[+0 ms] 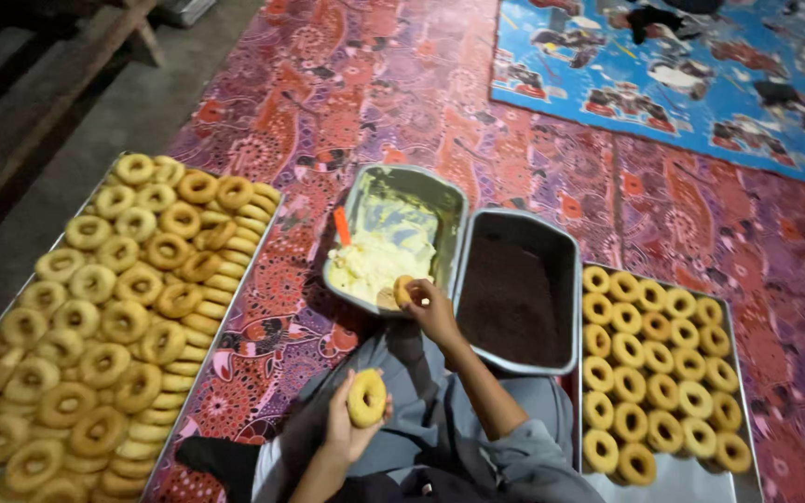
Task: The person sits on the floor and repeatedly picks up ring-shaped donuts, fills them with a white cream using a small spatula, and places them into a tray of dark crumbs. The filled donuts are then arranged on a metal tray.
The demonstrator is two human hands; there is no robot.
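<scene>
My left hand (345, 430) holds a plain golden doughnut (366, 398) over my lap. My right hand (430, 309) grips a second doughnut (404, 291) and presses it into the pale yellow cream (379, 261) at the near end of a metal pan (448, 194). An orange spatula handle (341, 225) sticks up from the cream. Right beside that pan stands another metal pan (568, 244) filled with dark brown sprinkles (512, 298).
A big tray (270, 224) piled with several plain doughnuts (123, 321) lies at my left. A metal tray (691, 480) at my right carries rows of doughnuts (656, 373). Patterned red mat (402, 93) and a blue mat (701, 74) cover the floor; bare concrete (95, 130) lies far left.
</scene>
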